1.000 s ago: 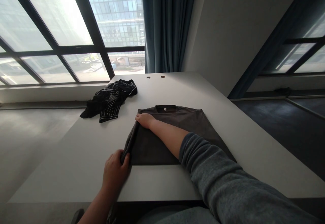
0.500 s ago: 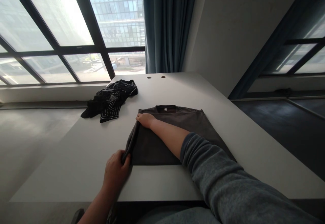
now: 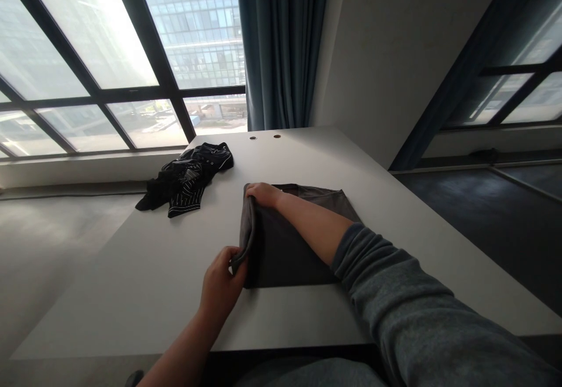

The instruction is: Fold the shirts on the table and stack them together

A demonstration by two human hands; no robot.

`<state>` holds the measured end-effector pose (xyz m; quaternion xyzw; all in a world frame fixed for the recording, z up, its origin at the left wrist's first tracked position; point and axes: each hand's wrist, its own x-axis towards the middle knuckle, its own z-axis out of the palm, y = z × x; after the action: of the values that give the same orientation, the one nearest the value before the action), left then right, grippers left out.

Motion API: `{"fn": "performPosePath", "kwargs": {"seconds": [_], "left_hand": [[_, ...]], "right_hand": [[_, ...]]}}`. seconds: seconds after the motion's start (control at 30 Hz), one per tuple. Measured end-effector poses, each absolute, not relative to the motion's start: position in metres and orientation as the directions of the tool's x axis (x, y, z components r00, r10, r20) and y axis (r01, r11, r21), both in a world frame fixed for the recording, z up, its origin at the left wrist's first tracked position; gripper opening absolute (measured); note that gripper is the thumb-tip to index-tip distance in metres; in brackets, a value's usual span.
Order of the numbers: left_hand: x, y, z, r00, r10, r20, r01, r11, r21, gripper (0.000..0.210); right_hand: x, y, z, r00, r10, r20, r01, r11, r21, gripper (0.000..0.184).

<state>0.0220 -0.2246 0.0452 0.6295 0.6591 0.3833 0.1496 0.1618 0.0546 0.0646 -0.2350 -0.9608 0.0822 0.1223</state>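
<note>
A dark grey-brown shirt (image 3: 290, 246) lies on the white table in front of me. Its left side is lifted and turned inward. My left hand (image 3: 225, 276) grips the lower left edge, the cloth pinched between thumb and fingers. At the upper left corner, close to the collar, my right hand (image 3: 263, 194) is closed on the fabric, that arm reaching across the shirt. My right forearm and sleeve cover the shirt's right part, and the right hand hides some of the neckline.
A crumpled black garment with white stripes (image 3: 188, 179) lies at the table's far left edge. Two round holes are set in the far end of the white table (image 3: 132, 293). Beyond stand a blue curtain (image 3: 285, 47) and windows.
Both hands have moved to the right with the shirt's left edge, folding it inward. The neck label now barely shows behind the right hand. The view has shifted slightly.
</note>
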Motion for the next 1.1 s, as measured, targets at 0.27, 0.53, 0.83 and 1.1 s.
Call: {"fn": "performPosePath", "kwargs": {"seconds": [0.27, 0.53, 0.83, 1.1], "left_hand": [[0.104, -0.199, 0.069, 0.103, 0.944, 0.314, 0.751, -0.281, 0.597, 0.010], [0.195, -0.173, 0.071, 0.449, 0.868, 0.212, 0.779, -0.497, 0.382, 0.011], [0.269, -0.161, 0.056, 0.642, 0.758, 0.114, 0.716, -0.646, 0.264, 0.018], [0.301, -0.159, 0.035, 0.761, 0.638, 0.121, 0.612, -0.767, 0.196, 0.016]], "right_hand": [[0.253, 0.078, 0.079, -0.733, 0.599, 0.321, 0.499, 0.795, -0.344, 0.040], [0.341, 0.076, 0.071, -0.572, 0.758, 0.313, 0.617, 0.649, -0.446, 0.017], [0.428, 0.071, 0.042, -0.483, 0.823, 0.300, 0.691, 0.569, -0.447, 0.030], [0.461, 0.066, 0.023, -0.451, 0.825, 0.341, 0.706, 0.563, -0.430, 0.033]]}}
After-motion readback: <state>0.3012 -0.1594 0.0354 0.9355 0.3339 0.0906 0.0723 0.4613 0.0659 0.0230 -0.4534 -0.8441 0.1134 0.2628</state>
